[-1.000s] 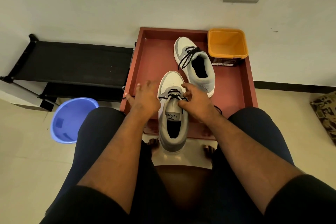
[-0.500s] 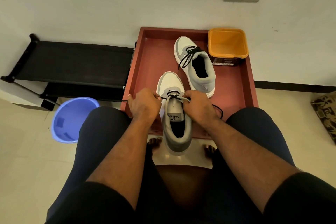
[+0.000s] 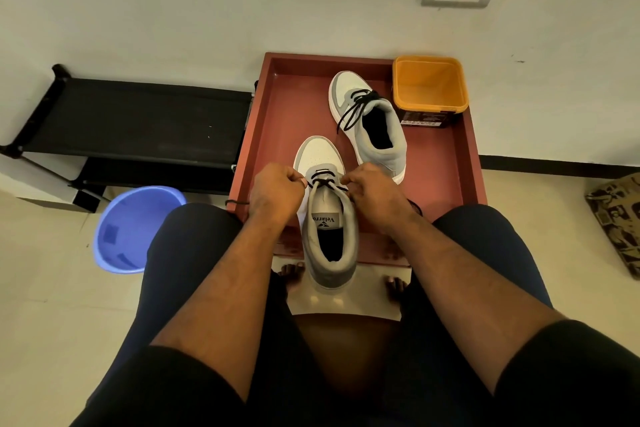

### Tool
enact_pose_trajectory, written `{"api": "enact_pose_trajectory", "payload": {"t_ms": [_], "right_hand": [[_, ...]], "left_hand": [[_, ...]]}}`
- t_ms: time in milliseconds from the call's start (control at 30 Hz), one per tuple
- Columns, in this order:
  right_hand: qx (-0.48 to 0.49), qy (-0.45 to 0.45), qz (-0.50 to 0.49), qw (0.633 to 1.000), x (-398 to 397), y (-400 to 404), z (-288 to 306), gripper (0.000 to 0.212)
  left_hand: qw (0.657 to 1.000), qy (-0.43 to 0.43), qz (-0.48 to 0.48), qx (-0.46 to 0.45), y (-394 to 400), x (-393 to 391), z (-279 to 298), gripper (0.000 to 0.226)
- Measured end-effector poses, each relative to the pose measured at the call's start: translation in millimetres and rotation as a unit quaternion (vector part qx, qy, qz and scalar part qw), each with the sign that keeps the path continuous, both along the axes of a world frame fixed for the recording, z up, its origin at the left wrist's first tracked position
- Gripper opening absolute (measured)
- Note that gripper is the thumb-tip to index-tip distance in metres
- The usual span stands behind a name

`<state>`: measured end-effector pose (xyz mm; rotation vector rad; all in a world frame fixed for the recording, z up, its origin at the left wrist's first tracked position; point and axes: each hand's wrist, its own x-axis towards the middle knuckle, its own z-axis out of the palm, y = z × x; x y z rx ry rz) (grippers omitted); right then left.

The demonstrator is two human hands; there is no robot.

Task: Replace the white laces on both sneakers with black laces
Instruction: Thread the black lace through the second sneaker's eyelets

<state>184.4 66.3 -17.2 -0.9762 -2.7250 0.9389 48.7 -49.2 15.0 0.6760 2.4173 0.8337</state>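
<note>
Two grey-and-white sneakers sit on a red rimmed counter [image 3: 460,163]. Near sneaker [image 3: 327,218] at 6 o'clock: left hand [image 3: 275,189] and right hand [image 3: 375,192] each grasp an end of its black lace [image 3: 323,180], fingers curled. Far sneaker [image 3: 372,125] at 12 o'clock, black-laced, just beside an orange square plastic tub [image 3: 429,87] at 2 o'clock.

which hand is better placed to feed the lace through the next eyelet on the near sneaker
Likely either. The left hand and the right hand each pinch an end of the black lace beside the near sneaker. Which eyelet comes next is hidden.
</note>
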Motion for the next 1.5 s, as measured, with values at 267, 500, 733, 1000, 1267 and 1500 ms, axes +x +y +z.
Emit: {"api": "enact_pose_trajectory", "payload": {"t_ms": [267,500,733,1000,1267,1500], "right_hand": [[-0.017,-0.032,-0.051,0.998,-0.4,2.2,-5.1,0.016],[-0.106,0.137,-0.117,0.978,2.4,-6.4,20.6,0.011],[-0.533,0.309,-0.129,0.777,-3.2,-34.7,53.7,0.016],[-0.462,0.224,-0.094,0.853,-7.0,-51.1,51.5,0.032],[-0.502,0.221,-0.06,0.834,2.3,-48.3,56.0,0.016],[-0.356,0.213,-0.15,0.897,18.6,-14.5,58.2,0.017]], "left_hand": [[0.999,0.005,0.039,-0.02,-1.7,-2.2,-1.3,0.024],[0.879,-0.425,0.026,0.212,-13.3,-2.7,47.9,0.026],[0.772,-0.483,0.057,0.409,-9.1,-1.4,49.2,0.028],[0.742,-0.474,0.113,0.462,-2.0,-2.0,46.9,0.029],[0.805,-0.4,0.185,0.397,-11.1,-24.0,44.0,0.025],[0.984,-0.031,0.016,0.177,-13.9,-7.0,39.7,0.016]]}}
